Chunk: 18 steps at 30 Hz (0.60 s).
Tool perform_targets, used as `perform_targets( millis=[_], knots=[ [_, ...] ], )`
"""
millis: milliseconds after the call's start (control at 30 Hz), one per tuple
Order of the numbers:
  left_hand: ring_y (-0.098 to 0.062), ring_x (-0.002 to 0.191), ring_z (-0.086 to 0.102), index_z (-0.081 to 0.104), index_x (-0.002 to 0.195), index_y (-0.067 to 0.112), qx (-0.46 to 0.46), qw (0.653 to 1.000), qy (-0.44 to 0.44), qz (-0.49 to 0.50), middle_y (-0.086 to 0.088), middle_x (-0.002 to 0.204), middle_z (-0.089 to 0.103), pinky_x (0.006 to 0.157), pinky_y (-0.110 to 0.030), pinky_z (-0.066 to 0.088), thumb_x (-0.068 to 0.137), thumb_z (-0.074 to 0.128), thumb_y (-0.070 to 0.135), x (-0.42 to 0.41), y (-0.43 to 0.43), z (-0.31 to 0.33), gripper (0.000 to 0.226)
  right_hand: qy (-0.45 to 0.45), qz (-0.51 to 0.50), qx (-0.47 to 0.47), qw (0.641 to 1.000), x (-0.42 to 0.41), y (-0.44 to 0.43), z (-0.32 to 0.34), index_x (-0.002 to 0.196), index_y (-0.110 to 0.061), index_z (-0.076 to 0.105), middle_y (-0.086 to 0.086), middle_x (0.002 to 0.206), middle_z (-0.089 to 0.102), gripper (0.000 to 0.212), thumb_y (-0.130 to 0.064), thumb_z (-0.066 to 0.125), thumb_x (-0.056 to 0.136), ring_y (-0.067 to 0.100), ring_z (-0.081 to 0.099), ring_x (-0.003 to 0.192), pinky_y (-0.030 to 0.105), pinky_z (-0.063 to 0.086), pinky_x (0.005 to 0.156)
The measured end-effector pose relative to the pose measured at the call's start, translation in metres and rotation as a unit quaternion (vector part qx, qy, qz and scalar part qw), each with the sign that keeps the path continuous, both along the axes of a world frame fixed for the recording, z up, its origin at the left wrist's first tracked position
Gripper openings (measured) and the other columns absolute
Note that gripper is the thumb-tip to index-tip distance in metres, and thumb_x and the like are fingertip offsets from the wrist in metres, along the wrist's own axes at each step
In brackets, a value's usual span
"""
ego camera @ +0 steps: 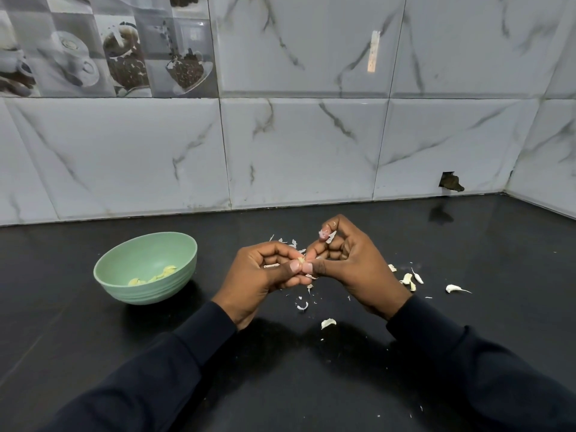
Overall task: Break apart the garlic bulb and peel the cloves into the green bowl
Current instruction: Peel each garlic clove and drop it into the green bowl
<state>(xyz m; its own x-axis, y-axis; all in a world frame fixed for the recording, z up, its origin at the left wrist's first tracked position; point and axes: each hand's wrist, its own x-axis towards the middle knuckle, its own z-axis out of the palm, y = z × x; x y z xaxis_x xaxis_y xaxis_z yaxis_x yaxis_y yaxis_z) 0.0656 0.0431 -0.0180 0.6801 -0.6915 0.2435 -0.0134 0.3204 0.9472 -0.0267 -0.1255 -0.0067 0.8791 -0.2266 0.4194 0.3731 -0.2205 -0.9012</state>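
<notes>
A small garlic clove (301,260) is pinched between the thumbs and fingers of both hands above the black counter (467,244). My left hand (261,275) grips it from the left, and my right hand (349,263) from the right. A scrap of white skin (330,236) sticks to my right fingers. The green bowl (124,269) stands to the left of my hands with a few peeled yellowish cloves (168,270) inside. Unpeeled cloves lie on the counter: one (328,322) in front of my hands, several (408,279) to the right, and one (453,288) further right.
White skin flakes (302,306) are scattered on the counter under and behind my hands. A marble-tiled wall (311,151) closes the back, and another meets it at the right corner, where a broken hole (450,182) shows near the counter.
</notes>
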Motion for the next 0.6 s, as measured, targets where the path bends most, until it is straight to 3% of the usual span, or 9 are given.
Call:
perform_targets(
  millis=[233,400,600],
  knots=[
    [-0.034,0.079,0.076,0.069,0.096,-0.006,-0.004,1.0,-0.013,-0.002,-0.024,0.086,0.074,0.067,-0.023,0.06,0.078,0.075,0.006,-0.0026,0.0016,0.0014,0.022,0.003,0.011,0.011,1.0,-0.0002,0.0005,0.0008,0.1,-0.009,0.044,0.021,0.087,0.071,0.046,0.013,0.078,0.08,0.027,0.062,0.072,0.044,0.054,0.075],
    [-0.035,0.078,0.075,0.068,0.095,-0.006,-0.007,1.0,-0.019,0.002,-0.023,0.085,0.074,0.068,-0.025,0.061,0.077,0.074,0.006,-0.0043,0.0006,0.0016,0.023,0.002,0.027,0.009,1.0,-0.0008,0.0002,0.0003,0.097,-0.013,0.049,0.02,0.087,0.07,0.041,0.001,0.082,0.078,0.032,0.059,0.076,0.051,0.051,0.078],
    [-0.036,0.079,0.075,0.069,0.093,-0.004,-0.022,1.0,-0.001,0.006,-0.026,0.086,0.073,0.076,-0.029,0.062,0.075,0.075,0.006,-0.0037,-0.0008,0.0008,0.022,-0.002,0.017,0.002,1.0,-0.0004,-0.0009,0.0009,0.094,-0.012,0.054,0.019,0.087,0.07,0.035,0.007,0.078,0.08,0.029,0.061,0.074,0.043,0.054,0.075]
  ],
)
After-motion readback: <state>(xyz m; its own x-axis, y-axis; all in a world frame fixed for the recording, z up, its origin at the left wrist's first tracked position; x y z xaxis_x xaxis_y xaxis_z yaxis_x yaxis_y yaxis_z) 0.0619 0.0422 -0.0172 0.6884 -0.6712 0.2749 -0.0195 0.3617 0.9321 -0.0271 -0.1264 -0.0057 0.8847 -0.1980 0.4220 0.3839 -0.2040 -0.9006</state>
